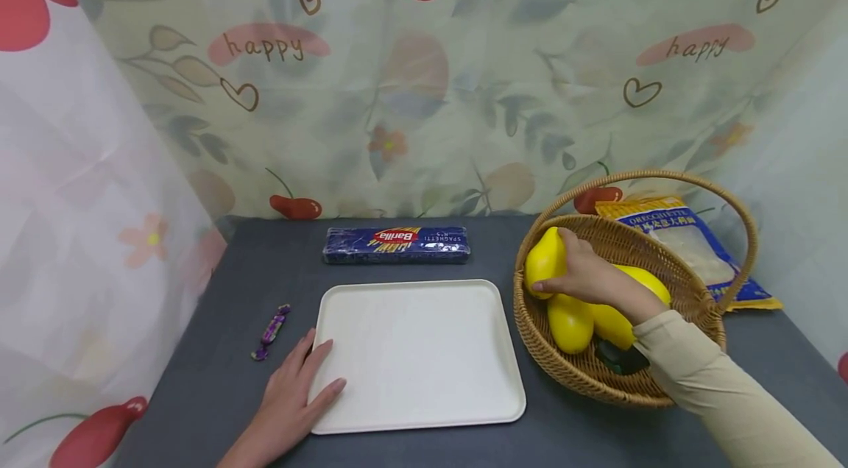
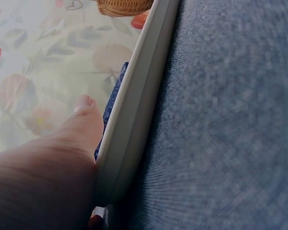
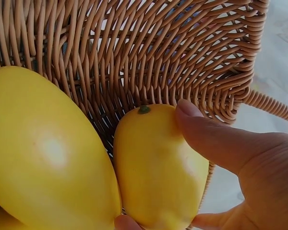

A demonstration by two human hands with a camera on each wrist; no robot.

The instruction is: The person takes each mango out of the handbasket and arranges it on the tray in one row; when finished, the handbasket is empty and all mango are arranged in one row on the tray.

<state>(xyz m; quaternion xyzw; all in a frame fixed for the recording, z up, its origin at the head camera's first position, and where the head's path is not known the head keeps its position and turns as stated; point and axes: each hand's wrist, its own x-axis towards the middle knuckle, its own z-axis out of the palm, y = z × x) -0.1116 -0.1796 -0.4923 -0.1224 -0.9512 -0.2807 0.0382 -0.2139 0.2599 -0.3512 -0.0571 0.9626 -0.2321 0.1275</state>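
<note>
In the head view my right hand (image 1: 586, 273) reaches into a wicker basket (image 1: 530, 335) and holds a yellow mango (image 1: 545, 262) against its left inner wall. The right wrist view shows the thumb on one side of this mango (image 3: 156, 167), near its green stem end, with fingertips at the far end. Several other yellow fruits (image 1: 571, 324) lie beside and under the hand, with a dark green item (image 1: 619, 357) below them. My left hand (image 1: 288, 394) rests on the left edge of a white tray (image 1: 417, 357), its thumb over the rim and its fingers fairly straight.
A blue spaghetti pack (image 1: 396, 245) lies behind the tray. A purple wrapped candy (image 1: 270, 332) is left of it on the dark grey table (image 1: 218, 409). Behind the basket lies a blue and yellow pasta bag (image 1: 695, 251). The basket's handle (image 1: 742, 232) arches above its rim. Printed curtains hang around.
</note>
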